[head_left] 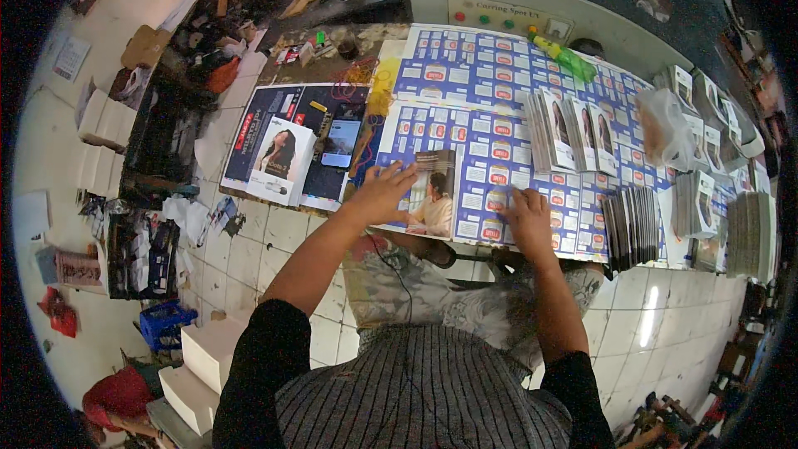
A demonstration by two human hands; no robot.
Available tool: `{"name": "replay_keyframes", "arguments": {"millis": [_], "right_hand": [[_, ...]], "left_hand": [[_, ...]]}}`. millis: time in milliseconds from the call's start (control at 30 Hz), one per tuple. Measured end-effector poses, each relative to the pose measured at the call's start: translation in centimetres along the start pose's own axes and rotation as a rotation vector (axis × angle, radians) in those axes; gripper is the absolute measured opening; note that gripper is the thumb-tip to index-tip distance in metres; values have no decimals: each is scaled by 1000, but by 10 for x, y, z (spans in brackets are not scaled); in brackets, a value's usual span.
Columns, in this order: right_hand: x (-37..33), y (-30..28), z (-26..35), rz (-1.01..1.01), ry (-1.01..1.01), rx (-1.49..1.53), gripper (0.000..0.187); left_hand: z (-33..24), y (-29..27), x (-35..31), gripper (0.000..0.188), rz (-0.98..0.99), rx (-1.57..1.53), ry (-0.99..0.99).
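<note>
A brown printed leaflet [434, 198] with a picture of a person lies on the table's near edge, over blue-and-white printed sheets [474, 129]. My left hand [386, 193] rests at the leaflet's left side, fingers spread and thumb apart, touching its edge. To the right of the leaflet, my right hand [530, 220] lies on the printed sheets with its fingers stretched and slightly bent; no object shows in it. A stack of white leaflets [281, 162] sits left of my left hand, beside a phone [340, 143] with a lit screen.
Bundles of leaflets [573, 133] lie at the right, with a dark row [633, 229] near the front edge. Further right are a clear plastic bag [662, 129] and more stacks [751, 233]. A green bottle [565, 58] lies at the back, before a grey machine panel [490, 8].
</note>
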State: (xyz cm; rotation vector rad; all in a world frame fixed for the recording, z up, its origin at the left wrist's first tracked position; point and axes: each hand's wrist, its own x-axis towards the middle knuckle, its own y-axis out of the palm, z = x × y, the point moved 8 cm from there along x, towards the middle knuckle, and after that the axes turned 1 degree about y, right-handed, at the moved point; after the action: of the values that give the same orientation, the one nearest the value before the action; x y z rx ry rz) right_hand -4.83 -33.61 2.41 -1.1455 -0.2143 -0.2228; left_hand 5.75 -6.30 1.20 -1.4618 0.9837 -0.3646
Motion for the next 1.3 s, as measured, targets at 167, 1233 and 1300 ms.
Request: {"name": "replay_keyframes", "arguments": {"millis": [167,1233,1300], "right_hand": [[9,37,87,224,-164,156,55],[117,60,32,311,-237,193,55],[105,62,40,395,-256,209,55]], "left_hand": [[-2,-3,-4,97,-10,47,-31],[-15,-5,16,97,167,9,-116],[-16,-4,16,97,182,-5,-117]]}}
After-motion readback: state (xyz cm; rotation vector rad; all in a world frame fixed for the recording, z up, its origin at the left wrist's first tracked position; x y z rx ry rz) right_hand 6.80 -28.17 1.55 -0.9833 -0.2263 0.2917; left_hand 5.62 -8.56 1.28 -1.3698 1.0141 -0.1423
